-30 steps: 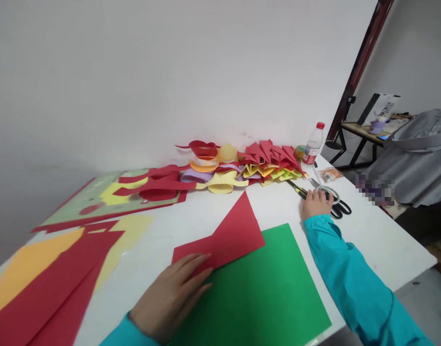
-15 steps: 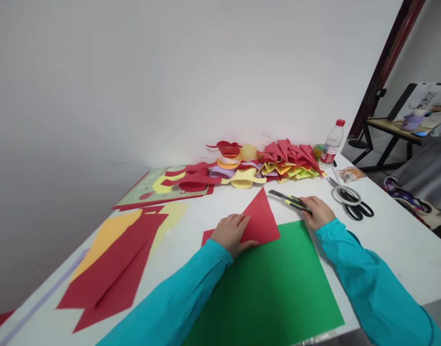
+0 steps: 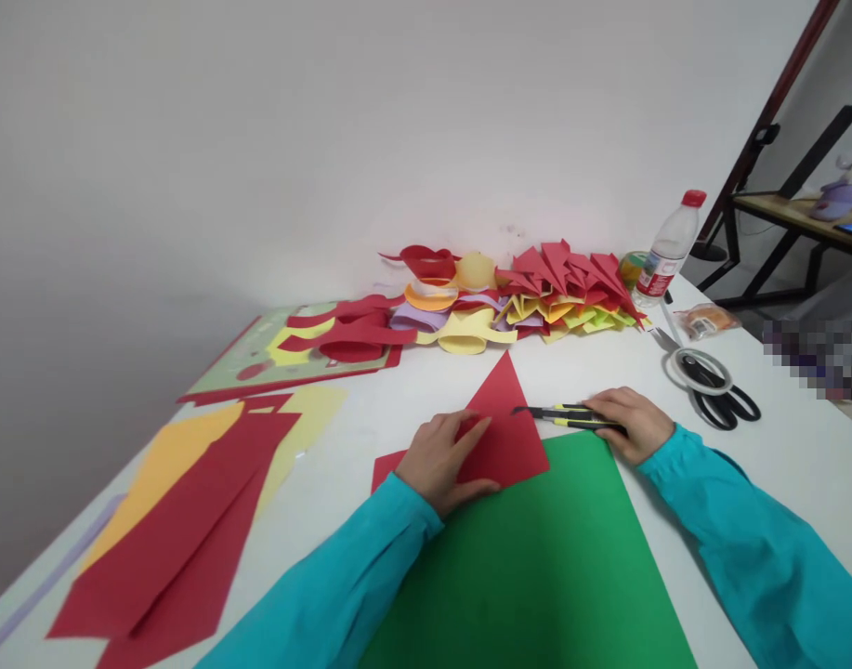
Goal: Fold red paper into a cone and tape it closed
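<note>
At a white tabletop [image 3: 808, 465], we are resting our left hand [image 3: 445, 465], fingers spread and grasping nothing, on an angular sheet of red paper [image 3: 513, 451] that is overlapping the far edge of a flat green sheet [image 3: 551, 557]. Our right hand [image 3: 631, 426] is gripping a slim black-and-yellow cutter [image 3: 571, 417], its dark tip lying over the red paper; whether it is touching, we cannot tell. The work appears partway: the red paper seems folded, yet we are seeing no clear cut in it. Against the wall, curled yellow paper shapes [image 3: 465, 333] and pleated red paper pieces [image 3: 557, 269] are sitting seemingly finished, while long flat red pieces [image 3: 181, 530] are lying unshaped at left.
</note>
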Demonstrator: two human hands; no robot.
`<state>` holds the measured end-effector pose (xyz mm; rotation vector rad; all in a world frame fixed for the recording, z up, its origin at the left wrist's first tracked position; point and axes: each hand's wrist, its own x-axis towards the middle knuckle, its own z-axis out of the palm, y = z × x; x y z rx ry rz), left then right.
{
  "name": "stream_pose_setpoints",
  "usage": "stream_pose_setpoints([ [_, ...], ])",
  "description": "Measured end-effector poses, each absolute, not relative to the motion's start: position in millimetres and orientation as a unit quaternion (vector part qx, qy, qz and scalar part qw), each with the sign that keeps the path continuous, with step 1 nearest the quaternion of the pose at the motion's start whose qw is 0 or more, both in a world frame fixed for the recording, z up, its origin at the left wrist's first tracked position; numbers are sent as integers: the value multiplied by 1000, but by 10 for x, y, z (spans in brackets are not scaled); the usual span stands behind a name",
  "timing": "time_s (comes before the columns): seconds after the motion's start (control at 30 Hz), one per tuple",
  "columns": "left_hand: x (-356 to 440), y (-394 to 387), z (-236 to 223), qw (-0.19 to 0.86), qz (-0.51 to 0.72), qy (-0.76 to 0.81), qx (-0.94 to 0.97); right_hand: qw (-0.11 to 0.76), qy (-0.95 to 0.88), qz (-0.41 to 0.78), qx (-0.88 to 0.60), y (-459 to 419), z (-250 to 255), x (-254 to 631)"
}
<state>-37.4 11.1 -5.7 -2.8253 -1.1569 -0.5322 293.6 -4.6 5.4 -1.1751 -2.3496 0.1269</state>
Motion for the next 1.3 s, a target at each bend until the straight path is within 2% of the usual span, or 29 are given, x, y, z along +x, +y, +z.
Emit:
stream_pose_setpoints([
  [0.07, -364, 94, -26, 30, -147, -368, -918, 261, -872, 57, -410, -63, 70, 2991],
  [0.27, -332, 54, 6, 28, -83, -346, -934, 205, -899, 106, -371, -170, 259, 3065],
  [0.4, -307, 38, 25, 18, -63, -351, -934, 199, -899, 123, -371, -259, 329, 3015],
  [0.7, -317, 63, -30, 26, -79, -340, -937, 146, -902, 10, -405, -270, 230, 2821],
  [1.3, -312, 78, -78, 5, -76, -350, -934, 126, -901, -42, -413, -323, 294, 2786],
])
